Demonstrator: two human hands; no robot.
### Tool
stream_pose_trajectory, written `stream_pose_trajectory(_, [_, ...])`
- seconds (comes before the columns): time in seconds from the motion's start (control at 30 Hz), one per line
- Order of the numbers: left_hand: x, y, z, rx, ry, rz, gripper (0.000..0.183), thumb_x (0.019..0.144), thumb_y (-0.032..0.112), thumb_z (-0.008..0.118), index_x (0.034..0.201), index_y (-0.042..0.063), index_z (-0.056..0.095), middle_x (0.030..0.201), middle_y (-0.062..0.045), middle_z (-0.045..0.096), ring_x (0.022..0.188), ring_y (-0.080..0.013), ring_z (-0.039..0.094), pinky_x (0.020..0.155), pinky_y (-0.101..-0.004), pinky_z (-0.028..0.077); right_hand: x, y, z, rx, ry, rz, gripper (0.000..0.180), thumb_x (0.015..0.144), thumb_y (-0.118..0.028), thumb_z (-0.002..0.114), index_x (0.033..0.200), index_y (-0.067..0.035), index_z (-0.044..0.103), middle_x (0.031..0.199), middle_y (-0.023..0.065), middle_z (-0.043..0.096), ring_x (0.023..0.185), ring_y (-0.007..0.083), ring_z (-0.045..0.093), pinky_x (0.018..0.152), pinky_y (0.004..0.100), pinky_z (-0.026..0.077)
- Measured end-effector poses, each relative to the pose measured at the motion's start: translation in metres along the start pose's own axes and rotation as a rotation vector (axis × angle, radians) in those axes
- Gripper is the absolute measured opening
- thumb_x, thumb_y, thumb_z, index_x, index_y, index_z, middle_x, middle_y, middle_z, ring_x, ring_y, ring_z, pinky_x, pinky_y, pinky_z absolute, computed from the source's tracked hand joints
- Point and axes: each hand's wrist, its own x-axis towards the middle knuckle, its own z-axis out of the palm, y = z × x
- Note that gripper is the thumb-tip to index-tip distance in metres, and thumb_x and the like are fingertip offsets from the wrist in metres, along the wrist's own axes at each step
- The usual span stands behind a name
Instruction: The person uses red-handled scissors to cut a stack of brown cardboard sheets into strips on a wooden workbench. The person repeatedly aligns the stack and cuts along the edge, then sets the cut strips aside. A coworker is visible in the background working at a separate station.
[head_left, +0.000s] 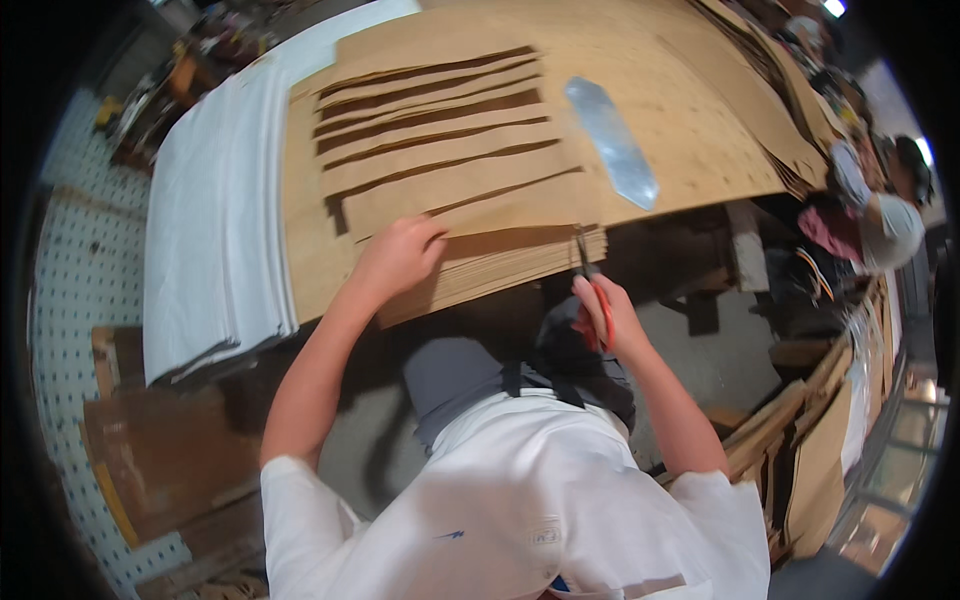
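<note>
In my right hand (619, 319) is a pair of scissors (604, 319) with red handles. Its dark blades point away from me, at the right end of the nearest brown paper piece (510, 210). My left hand (401, 251) has its fingers curled on that piece's near edge, towards its left end. Below this edge lies a layered stack of brown paper (517, 262) at the table's front. Farther back, several overlapping brown paper pieces (442, 139) form stepped rows, with dark gaps between them.
A bluish, shiny strip (615, 146) lies on the wooden tabletop (697, 150), right of the rows. Folded white sheets (214, 217) hang over its left side. Brown sheets (750, 97) line the far right edge. Beyond them is another person (889, 229). Boards and cardboard (817, 465) stand at lower right.
</note>
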Motion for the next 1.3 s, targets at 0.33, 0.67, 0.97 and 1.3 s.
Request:
stream_pose_trajectory(0.33, [0.043,-0.003,-0.023,0.005,-0.460,-0.052,0.035,0.077,0.026,0.078,0.100,0.003,0.064,0.102,-0.015,0.064,0.099,-0.0345,0.063,0.085,-0.0435,0.051,-0.032,-0.045,0.164,-0.044,-0.501,0.041,0.053,0.104,-0.051,0.057,0.089,-0.001,0.054,0.067,0.0072,0.056,0.058,0.0155,0.056,0.056,0.0318,0.048])
stream_pose_trajectory(0.67, [0.035,0.004,-0.019,0.084,-0.407,-0.058,0.035,0.075,0.025,0.079,0.102,0.007,0.067,0.111,-0.014,0.066,0.112,-0.0334,0.063,0.090,-0.0457,0.055,-0.008,-0.041,0.197,-0.137,-0.373,-0.102,0.052,0.105,-0.050,0.056,0.088,-0.001,0.054,0.064,0.0058,0.054,0.054,0.0148,0.056,0.048,0.0313,0.054])
stream_pose_trajectory(0.97, [0.020,-0.008,0.019,0.550,0.033,0.271,0.007,0.083,0.014,0.064,0.086,0.008,0.067,0.085,-0.010,0.065,0.091,-0.0288,0.065,0.078,-0.0424,0.053,-0.057,-0.043,0.132,-0.085,-0.604,0.084,0.044,0.106,-0.046,0.056,0.092,-0.004,0.054,0.072,0.0048,0.058,0.060,0.0100,0.055,0.053,0.0252,0.046])
stream_pose_trajectory(1.3, [0.052,-0.037,0.013,0.459,0.319,0.104,0.008,0.090,0.011,0.061,0.095,0.006,0.062,0.097,-0.011,0.061,0.094,-0.0311,0.065,0.073,-0.0435,0.054,-0.009,-0.029,0.078,0.702,-0.504,0.311,0.049,0.107,-0.050,0.051,0.108,-0.002,0.058,0.075,0.0064,0.061,0.069,0.0189,0.064,0.084,0.0430,0.061])
